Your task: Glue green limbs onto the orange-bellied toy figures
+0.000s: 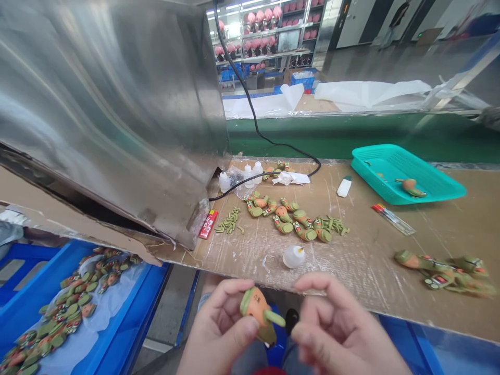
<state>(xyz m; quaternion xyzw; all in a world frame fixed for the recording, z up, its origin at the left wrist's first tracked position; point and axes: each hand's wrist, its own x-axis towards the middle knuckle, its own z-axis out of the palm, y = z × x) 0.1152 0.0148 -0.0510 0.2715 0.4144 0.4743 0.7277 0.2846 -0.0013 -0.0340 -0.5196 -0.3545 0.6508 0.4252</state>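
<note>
My left hand [221, 328] is closed around a small orange and green toy figure [258, 310], pinched between thumb and fingers at the bottom middle. A green limb sticks out of the figure toward my right hand [332, 328]. That hand hovers just right of the figure with fingers curled, and I see nothing in it. A small white glue bottle [292, 256] lies on the cardboard-covered table [363, 260] just above my hands. A cluster of similar toy figures [291, 219] lies farther back, with loose green limbs [230, 221] to its left.
A large metal housing [109, 104] fills the left. A blue bin [117, 333] of figures sits below left. A teal tray [406, 174] holds one figure at right. More figures [445, 271], a pen [392, 219], a red lighter [208, 224], bottles [250, 174] and a black cable [265, 138] lie about.
</note>
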